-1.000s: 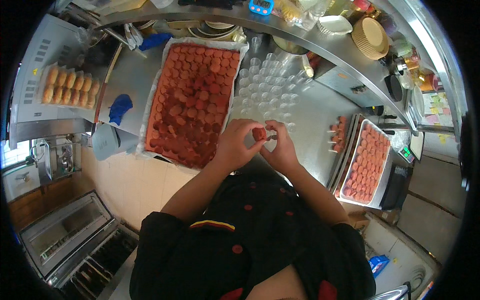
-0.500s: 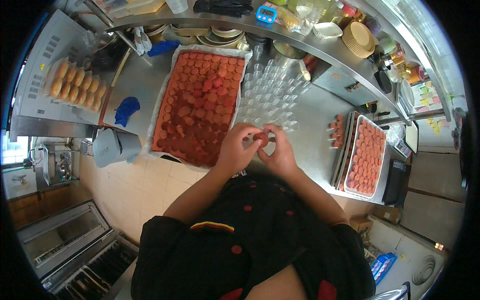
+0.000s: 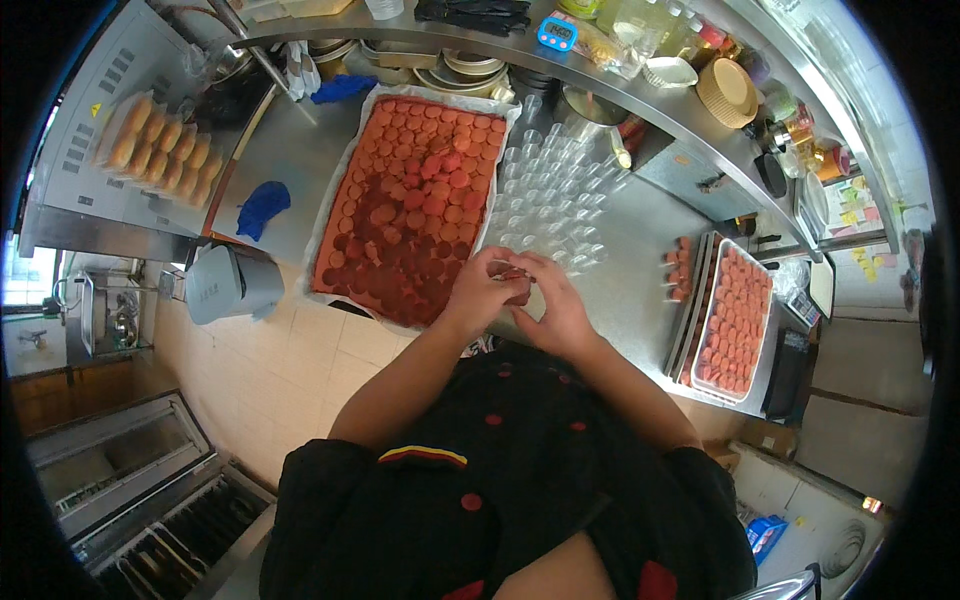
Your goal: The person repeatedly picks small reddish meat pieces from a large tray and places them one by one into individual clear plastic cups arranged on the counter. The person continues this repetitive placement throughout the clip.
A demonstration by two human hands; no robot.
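Note:
Low over the counter's front edge, my two hands meet around a small red-brown cake round (image 3: 516,291). My left hand (image 3: 479,291) is closed on its left side. My right hand (image 3: 560,306) curls over from the other side, fingertips at its top and thumb lower down; fingers cover much of the piece. Just left of my left hand lies a paper-lined tray (image 3: 329,192) of red sheet cake (image 3: 460,140) cut into rounds, darker toward the near end. Several clear plastic cups (image 3: 550,195) stand in rows beyond my hands.
To the right, a white tub (image 3: 765,312) full of red cake pieces rests on stacked trays. Small filled cups (image 3: 679,268) stand beside it. A blue cloth (image 3: 263,209) and bagged buns (image 3: 160,150) are at left. Above the counter's back runs a metal shelf (image 3: 640,100) with a blue timer (image 3: 557,33).
My right fingers have come over the top of the cake round, and my hands have turned it, hiding more of it. The view has shifted slightly.

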